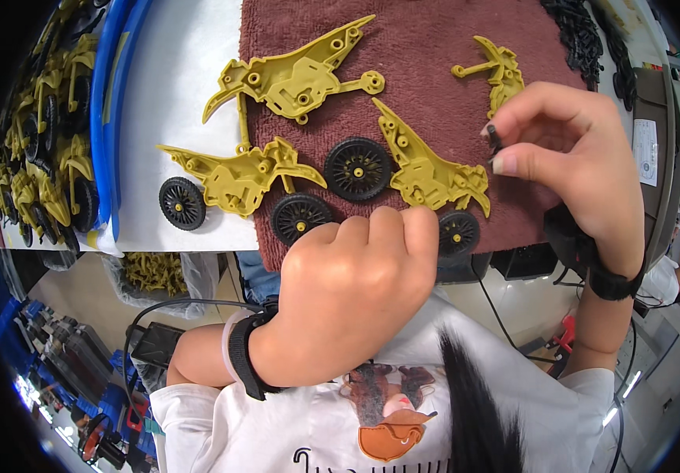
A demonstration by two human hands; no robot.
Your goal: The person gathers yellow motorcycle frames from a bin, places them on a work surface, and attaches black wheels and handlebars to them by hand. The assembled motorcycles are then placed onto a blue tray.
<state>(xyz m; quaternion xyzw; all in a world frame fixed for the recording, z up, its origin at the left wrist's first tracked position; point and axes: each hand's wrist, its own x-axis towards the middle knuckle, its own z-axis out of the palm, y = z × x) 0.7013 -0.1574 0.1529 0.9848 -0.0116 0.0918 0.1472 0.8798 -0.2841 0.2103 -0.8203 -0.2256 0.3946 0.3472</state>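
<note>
My right hand [584,154] pinches a small black plastic part [494,139] between thumb and index finger, above the cloth. My left hand [359,276] is closed at the table's near edge, back of the hand up. Its fingertips are hidden, so what they hold cannot be made out. Just beyond its knuckles lies a yellow toy motorcycle half [426,177], with black spoked wheels [358,169] on both sides. Another motorcycle half [237,180] with two wheels sits to the left. Farther back are a larger half shell [296,75] and a yellow piece [504,79] partly behind my right hand.
A maroon cloth [426,63] covers much of the white table [190,71]. Beyond a blue edge strip [111,118], yellow motorcycles [48,158] are piled at left. Black parts [580,39] lie at the back right. Below the table, a plastic-lined container [158,272] holds yellow parts.
</note>
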